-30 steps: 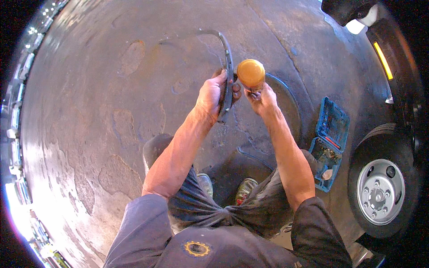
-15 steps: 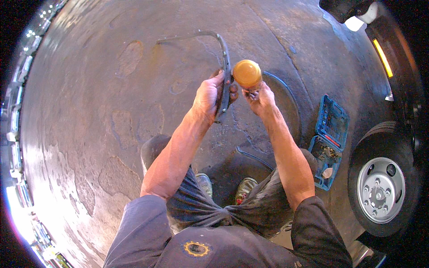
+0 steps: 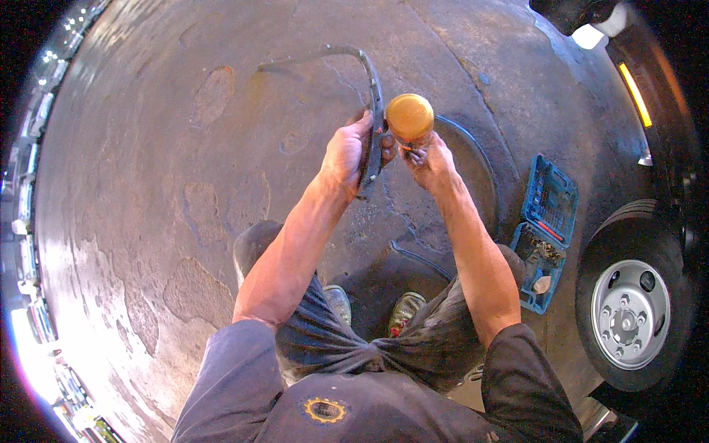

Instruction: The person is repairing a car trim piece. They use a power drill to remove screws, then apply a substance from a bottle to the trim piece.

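My left hand (image 3: 346,156) is closed round a long, dark, curved trim strip (image 3: 374,96) with small fittings along it. The strip bends at its far end and reaches left above the floor. Just to its right, my right hand (image 3: 430,161) is closed on a hand tool with a round orange-yellow top (image 3: 410,115). The top hides most of the tool, so its exact kind is unclear. That top sits close beside the strip; whether they touch I cannot tell. A thin blue hose (image 3: 473,140) runs from behind the tool in a loop over the floor.
An opened blue plastic case (image 3: 526,235) with small parts lies on the floor at my right. Beyond it stands a vehicle wheel (image 3: 628,316) under dark bodywork. My knees and shoes (image 3: 405,314) are below my hands. The concrete floor (image 3: 148,148) is worn and patchy.
The tool in my right hand has shifted slightly upward and tilted a little. The strip in my left hand has moved up very slightly.
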Action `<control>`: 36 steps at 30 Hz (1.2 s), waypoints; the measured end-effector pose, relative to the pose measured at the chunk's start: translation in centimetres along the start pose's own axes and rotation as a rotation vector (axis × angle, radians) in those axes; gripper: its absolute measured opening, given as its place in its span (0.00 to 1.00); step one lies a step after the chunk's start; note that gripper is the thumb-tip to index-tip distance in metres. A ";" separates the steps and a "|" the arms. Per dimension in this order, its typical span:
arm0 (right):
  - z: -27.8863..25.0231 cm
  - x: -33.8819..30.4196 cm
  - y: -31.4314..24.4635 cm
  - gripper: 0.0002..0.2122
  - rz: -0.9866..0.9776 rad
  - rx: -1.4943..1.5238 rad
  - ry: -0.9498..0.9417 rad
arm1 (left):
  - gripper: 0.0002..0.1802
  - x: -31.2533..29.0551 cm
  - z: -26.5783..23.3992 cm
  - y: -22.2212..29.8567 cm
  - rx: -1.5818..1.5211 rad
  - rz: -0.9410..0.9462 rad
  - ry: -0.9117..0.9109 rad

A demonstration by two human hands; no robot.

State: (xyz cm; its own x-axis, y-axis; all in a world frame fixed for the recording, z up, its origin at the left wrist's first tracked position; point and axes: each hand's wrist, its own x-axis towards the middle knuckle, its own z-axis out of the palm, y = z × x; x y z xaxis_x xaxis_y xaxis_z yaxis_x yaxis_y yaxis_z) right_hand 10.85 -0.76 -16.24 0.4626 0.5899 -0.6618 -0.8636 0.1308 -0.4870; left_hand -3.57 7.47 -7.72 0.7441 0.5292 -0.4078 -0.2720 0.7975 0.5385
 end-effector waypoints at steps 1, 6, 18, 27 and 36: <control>0.1 0.0 0.0 0.13 0.010 -0.001 0.006 | 0.12 0.1 -0.1 0.0 0.013 0.003 -0.026; 0.8 -0.4 -0.3 0.13 0.047 -0.051 0.054 | 0.11 0.4 0.1 -0.1 0.009 0.015 -0.044; 0.9 -0.4 -0.5 0.20 0.034 -0.025 0.037 | 0.11 0.3 0.6 0.1 0.046 0.036 -0.021; 0.4 0.0 -0.9 0.13 0.039 -0.039 0.040 | 0.10 0.0 1.3 -0.1 0.027 0.033 -0.035; 0.6 -0.2 -0.7 0.19 0.000 -0.032 0.014 | 0.11 0.7 0.2 -0.2 0.032 0.054 -0.029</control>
State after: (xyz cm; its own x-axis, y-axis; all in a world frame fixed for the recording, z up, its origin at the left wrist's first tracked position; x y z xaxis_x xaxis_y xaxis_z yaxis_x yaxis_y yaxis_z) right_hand 11.24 -0.44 -15.43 0.4658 0.5788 -0.6694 -0.8567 0.1053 -0.5050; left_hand -2.88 7.56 -7.94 0.7463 0.5624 -0.3559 -0.2929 0.7578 0.5831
